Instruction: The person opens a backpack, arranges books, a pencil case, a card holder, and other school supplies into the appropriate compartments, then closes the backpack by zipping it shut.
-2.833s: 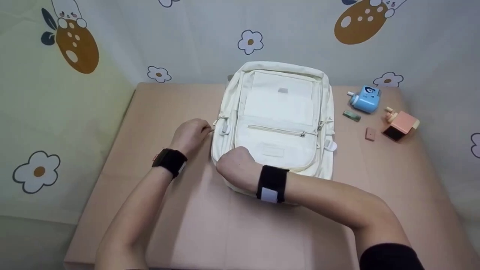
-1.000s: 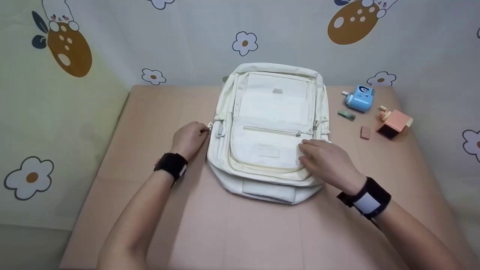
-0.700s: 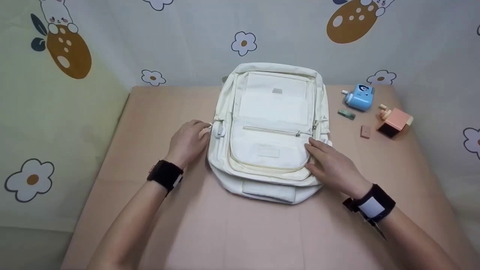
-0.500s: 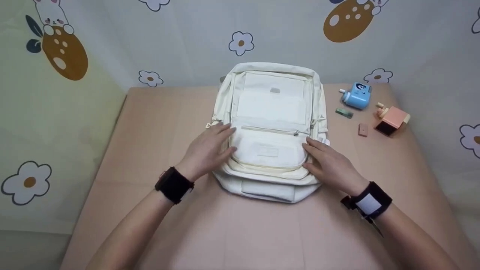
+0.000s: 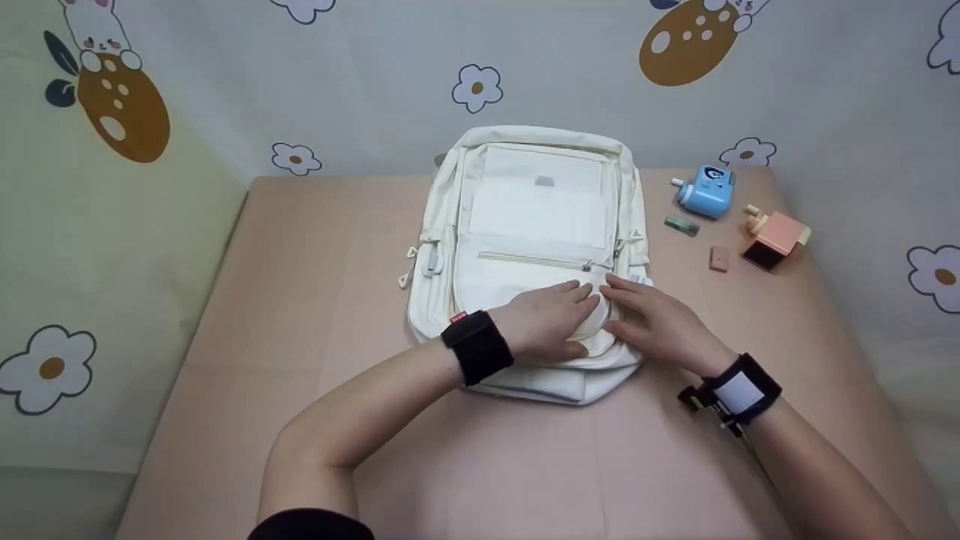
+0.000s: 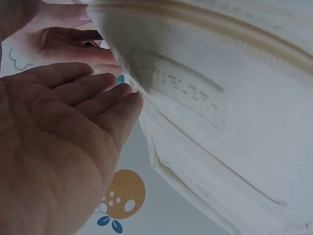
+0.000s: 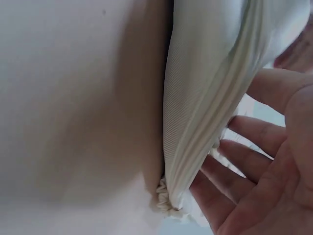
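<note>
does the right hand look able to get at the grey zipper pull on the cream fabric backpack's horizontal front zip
Probably yes: the zipper pull lies uncovered on the backpack, near the fingertips of the right hand; the left hand sits close by without blocking the way.

The left hand (image 5: pixel 549 321) is pointing straight fingers toward the right hand (image 5: pixel 667 326); the right's parted fingers are lying just beside them; the left forearm (image 5: pixel 382 405) is slanting behind.

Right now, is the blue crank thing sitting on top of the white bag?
No, the blue crank thing is on the table, apart from the white bag.
</note>
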`<move>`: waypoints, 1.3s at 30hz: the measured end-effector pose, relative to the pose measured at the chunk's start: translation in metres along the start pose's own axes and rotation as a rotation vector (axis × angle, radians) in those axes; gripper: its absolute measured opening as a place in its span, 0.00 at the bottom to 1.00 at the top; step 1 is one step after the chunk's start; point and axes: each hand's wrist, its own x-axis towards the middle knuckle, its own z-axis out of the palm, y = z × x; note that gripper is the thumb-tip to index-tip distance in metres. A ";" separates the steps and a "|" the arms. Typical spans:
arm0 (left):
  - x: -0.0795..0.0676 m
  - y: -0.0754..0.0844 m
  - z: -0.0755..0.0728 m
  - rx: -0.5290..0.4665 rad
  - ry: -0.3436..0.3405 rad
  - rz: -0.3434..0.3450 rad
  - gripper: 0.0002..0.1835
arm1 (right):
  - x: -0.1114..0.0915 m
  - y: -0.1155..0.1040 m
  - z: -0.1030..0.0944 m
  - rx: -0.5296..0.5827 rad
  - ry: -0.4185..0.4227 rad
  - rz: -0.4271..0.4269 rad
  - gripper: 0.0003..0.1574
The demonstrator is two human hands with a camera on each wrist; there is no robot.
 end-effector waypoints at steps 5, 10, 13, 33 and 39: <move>0.010 0.000 0.007 0.032 -0.012 -0.025 0.44 | 0.002 0.008 -0.006 0.081 0.001 -0.006 0.27; 0.010 0.000 0.011 0.069 0.005 -0.019 0.46 | 0.017 0.016 -0.021 0.144 0.151 0.042 0.19; 0.009 0.001 0.014 0.086 0.019 -0.022 0.47 | 0.034 0.020 -0.028 0.068 0.243 0.045 0.16; 0.010 0.000 0.019 0.111 0.051 -0.004 0.47 | 0.074 0.039 -0.026 -0.329 0.441 -0.100 0.04; 0.010 0.000 0.019 0.101 0.052 -0.005 0.47 | 0.069 0.039 -0.027 -0.245 0.430 -0.124 0.02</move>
